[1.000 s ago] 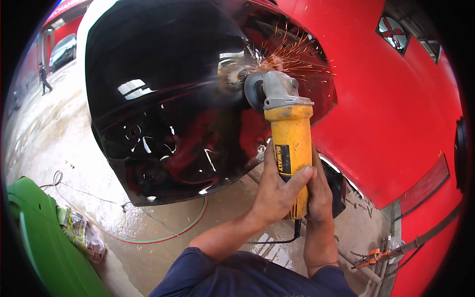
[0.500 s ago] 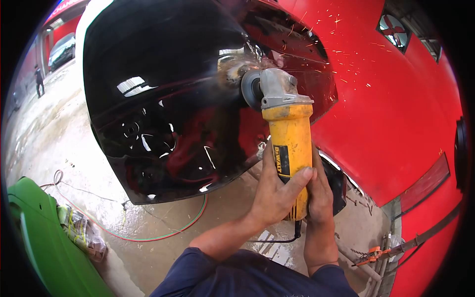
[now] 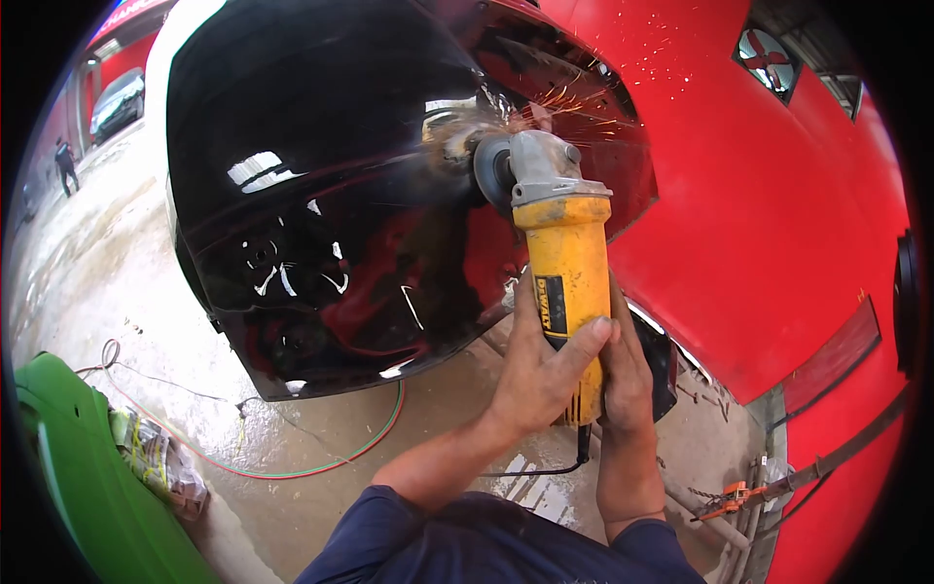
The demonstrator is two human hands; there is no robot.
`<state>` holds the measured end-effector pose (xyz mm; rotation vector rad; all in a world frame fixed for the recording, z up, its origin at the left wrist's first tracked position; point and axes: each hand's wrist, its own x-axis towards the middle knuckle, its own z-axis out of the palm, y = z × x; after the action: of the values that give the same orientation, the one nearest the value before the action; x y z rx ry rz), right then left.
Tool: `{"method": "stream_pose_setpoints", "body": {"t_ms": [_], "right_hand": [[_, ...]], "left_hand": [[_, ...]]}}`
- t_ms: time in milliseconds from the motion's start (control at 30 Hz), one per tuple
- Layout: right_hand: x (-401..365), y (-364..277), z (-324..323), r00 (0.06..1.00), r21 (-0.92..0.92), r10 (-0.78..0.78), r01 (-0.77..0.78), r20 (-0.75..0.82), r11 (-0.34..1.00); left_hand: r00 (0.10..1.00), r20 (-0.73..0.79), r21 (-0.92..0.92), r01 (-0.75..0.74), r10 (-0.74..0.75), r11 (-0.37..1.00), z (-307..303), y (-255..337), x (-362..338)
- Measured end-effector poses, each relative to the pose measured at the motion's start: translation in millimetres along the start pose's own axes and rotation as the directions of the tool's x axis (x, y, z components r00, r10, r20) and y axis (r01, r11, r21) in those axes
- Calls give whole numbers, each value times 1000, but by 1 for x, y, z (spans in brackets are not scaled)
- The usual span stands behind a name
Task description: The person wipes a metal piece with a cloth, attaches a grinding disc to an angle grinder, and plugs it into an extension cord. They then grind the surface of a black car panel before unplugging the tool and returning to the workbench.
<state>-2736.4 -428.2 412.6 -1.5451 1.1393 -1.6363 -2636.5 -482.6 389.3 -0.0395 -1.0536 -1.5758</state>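
Grips yellow grinder (image 3: 569,258) at right side of black panel (image 3: 321,117), with fingers of left hand (image 3: 530,375) and right hand (image 3: 628,380) closed round casing. Holds disc (image 3: 492,169) to scuffed patch (image 3: 451,146) on black panel; throws sparks (image 3: 574,105) up and right across it. Trails cord (image 3: 550,472) below black panel; green part (image 3: 97,477) to its lower left.

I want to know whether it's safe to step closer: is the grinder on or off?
On: orange sparks spray beside the disc of the grinder.
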Motion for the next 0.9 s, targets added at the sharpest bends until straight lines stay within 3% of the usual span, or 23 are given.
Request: {"method": "stream_pose_setpoints", "body": {"t_ms": [200, 900], "right_hand": [[0, -2, 2, 1000, 38, 19, -19, -7, 999], [5, 0, 0, 1000, 86, 16, -14, -18, 996]], "left_hand": [[1000, -8, -42, -1, 1, 999, 2, 5, 1], [999, 3, 81, -35, 35, 996, -1, 2, 8]]}}
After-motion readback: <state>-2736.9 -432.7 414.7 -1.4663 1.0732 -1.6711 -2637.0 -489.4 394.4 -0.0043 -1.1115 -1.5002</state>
